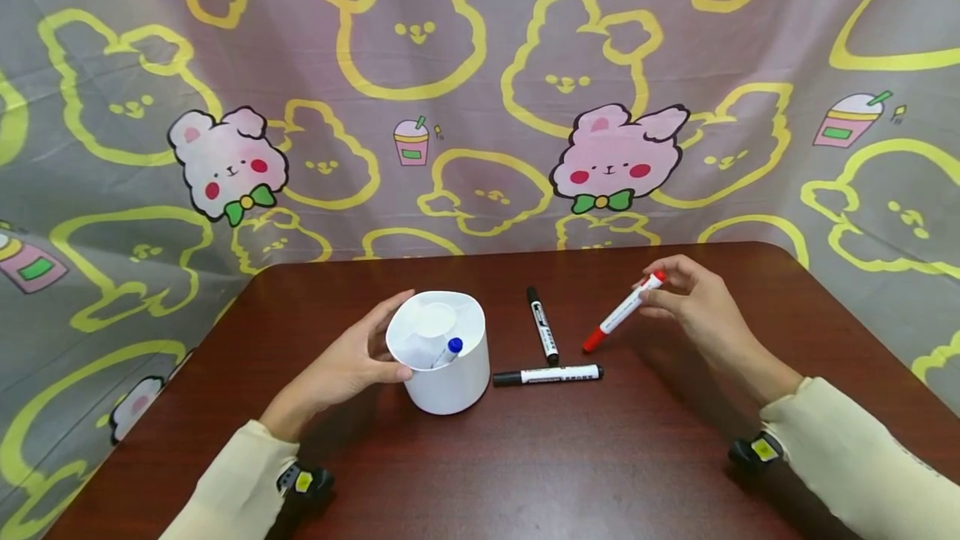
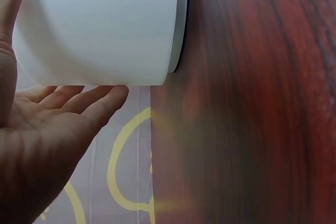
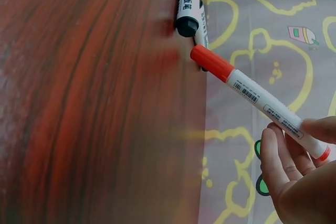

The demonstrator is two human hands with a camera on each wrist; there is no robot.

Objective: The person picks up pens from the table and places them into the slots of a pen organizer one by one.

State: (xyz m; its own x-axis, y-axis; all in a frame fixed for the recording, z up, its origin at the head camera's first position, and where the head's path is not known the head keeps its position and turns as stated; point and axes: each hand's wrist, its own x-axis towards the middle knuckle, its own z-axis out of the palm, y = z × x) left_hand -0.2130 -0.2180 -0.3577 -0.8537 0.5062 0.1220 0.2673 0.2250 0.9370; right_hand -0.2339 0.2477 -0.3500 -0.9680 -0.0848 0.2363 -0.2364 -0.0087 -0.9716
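Observation:
My left hand (image 1: 360,354) grips a white pen holder (image 1: 448,386) from its left side, thumb at the near rim and fingers round the far side. Inside leans a marker with a blue end (image 1: 454,346); its lower part is hidden by the wall. Between thumb and fingers, my right hand (image 1: 693,298) pinches a red whiteboard marker (image 1: 624,311) near its tail end. The marker slants, its red cap (image 3: 211,62) pointing down and left towards the table. In the left wrist view the fingers (image 2: 105,106) lie against the holder's smooth side.
Two black whiteboard markers lie on the dark wooden table (image 1: 525,457) between the hands. One marker (image 1: 543,327) points away from me; the other (image 1: 558,375) lies crosswise, close to the holder. Behind the table hangs a patterned curtain (image 1: 480,132).

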